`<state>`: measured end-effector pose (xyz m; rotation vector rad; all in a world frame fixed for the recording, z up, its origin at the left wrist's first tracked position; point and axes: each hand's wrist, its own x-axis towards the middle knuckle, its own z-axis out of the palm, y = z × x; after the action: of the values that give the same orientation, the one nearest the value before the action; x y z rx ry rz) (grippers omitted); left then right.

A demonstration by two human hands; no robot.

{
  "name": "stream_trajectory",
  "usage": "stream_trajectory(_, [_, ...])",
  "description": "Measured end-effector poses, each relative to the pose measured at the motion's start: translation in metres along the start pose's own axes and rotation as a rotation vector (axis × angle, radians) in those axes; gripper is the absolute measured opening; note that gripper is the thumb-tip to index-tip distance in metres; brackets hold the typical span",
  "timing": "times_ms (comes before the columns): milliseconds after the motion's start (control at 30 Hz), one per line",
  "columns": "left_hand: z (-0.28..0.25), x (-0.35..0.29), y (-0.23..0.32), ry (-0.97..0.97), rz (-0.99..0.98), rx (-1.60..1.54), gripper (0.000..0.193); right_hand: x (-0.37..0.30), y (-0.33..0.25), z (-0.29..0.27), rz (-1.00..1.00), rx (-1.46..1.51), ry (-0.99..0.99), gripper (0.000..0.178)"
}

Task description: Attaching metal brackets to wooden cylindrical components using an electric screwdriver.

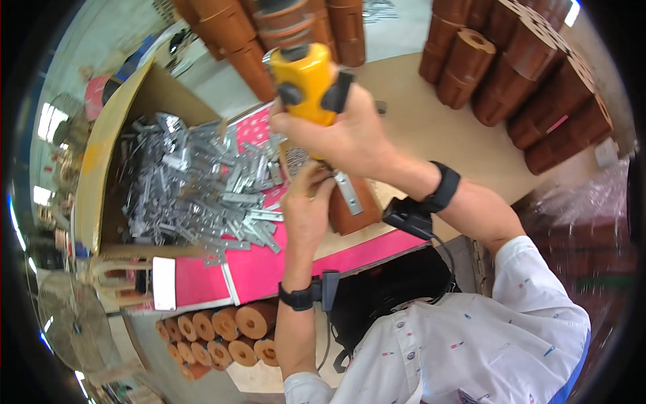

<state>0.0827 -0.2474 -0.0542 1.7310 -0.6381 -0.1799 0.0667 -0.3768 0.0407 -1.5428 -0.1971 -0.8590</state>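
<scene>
My right hand point(350, 138) grips a yellow and black power screwdriver point(311, 79), held upright over the bench. Its tip is hidden behind my hands. My left hand point(306, 212) sits just below it, fingers closed against a flat silver metal bracket point(348, 192) and a brown wooden block point(353, 209). The bracket lies tilted on the block's top edge. Both wrists carry black bands with small devices.
A cardboard box point(111, 145) at the left holds a heap of several silver metal brackets point(195, 185), spilling onto pink sheets point(259, 266). Brown cylindrical wooden pieces are stacked at the back point(282, 30), the back right point(531, 74) and below the bench edge point(222, 337). A fan point(74, 323) stands lower left.
</scene>
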Motion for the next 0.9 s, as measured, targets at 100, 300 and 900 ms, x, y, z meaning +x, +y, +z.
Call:
stream_trajectory(100, [-0.003, 0.001, 0.007, -0.035, -0.03, 0.002, 0.027, -0.002, -0.003, -0.002, 0.051, -0.009, -0.063, 0.036])
stream_trajectory(300, [0.005, -0.001, 0.015, -0.064, -0.013, 0.044, 0.025, -0.006, -0.002, -0.009, -0.052, -0.049, 0.021, 0.048])
stream_trajectory(900, [0.009, -0.001, 0.004, -0.018, 0.002, 0.148, 0.022, -0.013, 0.002, -0.012, -0.013, -0.086, 0.007, 0.039])
